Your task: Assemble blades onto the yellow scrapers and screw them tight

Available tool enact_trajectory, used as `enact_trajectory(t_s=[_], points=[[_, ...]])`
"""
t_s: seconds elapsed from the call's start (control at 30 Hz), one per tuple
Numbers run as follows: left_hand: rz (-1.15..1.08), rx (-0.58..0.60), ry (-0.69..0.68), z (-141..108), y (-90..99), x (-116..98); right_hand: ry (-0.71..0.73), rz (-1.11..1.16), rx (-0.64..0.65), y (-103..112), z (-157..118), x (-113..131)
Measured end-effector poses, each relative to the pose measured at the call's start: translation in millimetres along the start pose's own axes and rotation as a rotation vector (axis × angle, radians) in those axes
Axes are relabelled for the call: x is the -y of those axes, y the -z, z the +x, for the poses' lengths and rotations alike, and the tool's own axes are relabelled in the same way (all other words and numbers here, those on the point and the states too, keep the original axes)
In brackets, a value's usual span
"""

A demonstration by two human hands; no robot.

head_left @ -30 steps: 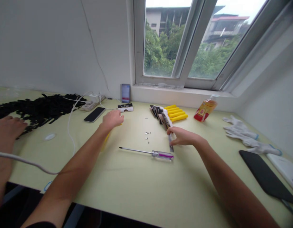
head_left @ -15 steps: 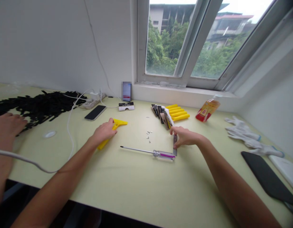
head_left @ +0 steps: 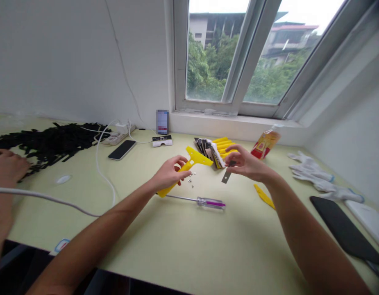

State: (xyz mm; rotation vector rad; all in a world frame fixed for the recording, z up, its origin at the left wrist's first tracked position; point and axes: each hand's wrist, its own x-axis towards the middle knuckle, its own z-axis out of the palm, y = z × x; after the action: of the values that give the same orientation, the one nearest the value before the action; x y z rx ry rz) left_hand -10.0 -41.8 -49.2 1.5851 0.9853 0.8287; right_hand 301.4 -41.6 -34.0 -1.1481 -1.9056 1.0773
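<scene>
My left hand point(head_left: 171, 174) is closed round the handle of a yellow plastic scraper handle point(head_left: 198, 157), its wide T-shaped head pointing up to the right. In my right hand point(head_left: 245, 164) I pinch a flat grey metal blade point(head_left: 226, 176) with a hole in it, held above the table just right of the yellow head. Several small screws point(head_left: 190, 180) lie between and below my hands. A screwdriver point(head_left: 210, 203) with a clear and purple grip lies in front of them, its tip partly hidden near the yellow handle.
Several yellow-handled scrapers point(head_left: 220, 144) lie behind my right hand, and a yellow piece point(head_left: 264, 196) shows beside my right forearm. A bottle point(head_left: 266, 143), white gloves point(head_left: 318, 174) and a dark flat case point(head_left: 343, 225) are rightward. Leftward are a phone point(head_left: 122, 150), black strips point(head_left: 63, 141) and another person's hand point(head_left: 11, 164).
My left hand has carried the yellow scraper handle rightward and lifted it. My right hand has raised the blade off the table and tilted it. The yellow piece beside my right forearm has come into sight.
</scene>
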Motion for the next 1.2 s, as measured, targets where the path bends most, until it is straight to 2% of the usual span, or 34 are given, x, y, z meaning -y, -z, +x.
enact_trajectory(t_s=[0.1, 0.17, 0.3, 0.43, 0.6, 0.8, 1.03, 1.2], points=[[-0.378, 0.255, 0.069, 8, -26.4, 0, 0.085, -0.04, -0.096, 12, -11, 18], [-0.544, 0.381, 0.125, 13, -40.0, 5, 0.11, -0.062, -0.101, 14, -17, 28], [-0.543, 0.501, 0.157, 15, -56.9, 14, 0.107, -0.137, -0.045, 5, -23, 41], [-0.434, 0.585, 0.117, 6, -61.4, 12, 0.063, -0.205, -0.037, -6, -20, 45], [-0.38, 0.576, 0.1, -1, -62.7, 5, 0.04, -0.148, -0.066, -13, -12, 39], [-0.414, 0.582, 0.061, -2, -64.4, 8, 0.042, -0.152, -0.103, -19, -9, 39], [-0.496, 0.542, 0.109, -7, -63.1, 3, 0.091, -0.231, -0.134, -27, -7, 40], [-0.556, 0.526, 0.117, -18, -59.6, 4, 0.082, -0.152, -0.111, -37, -5, 36]])
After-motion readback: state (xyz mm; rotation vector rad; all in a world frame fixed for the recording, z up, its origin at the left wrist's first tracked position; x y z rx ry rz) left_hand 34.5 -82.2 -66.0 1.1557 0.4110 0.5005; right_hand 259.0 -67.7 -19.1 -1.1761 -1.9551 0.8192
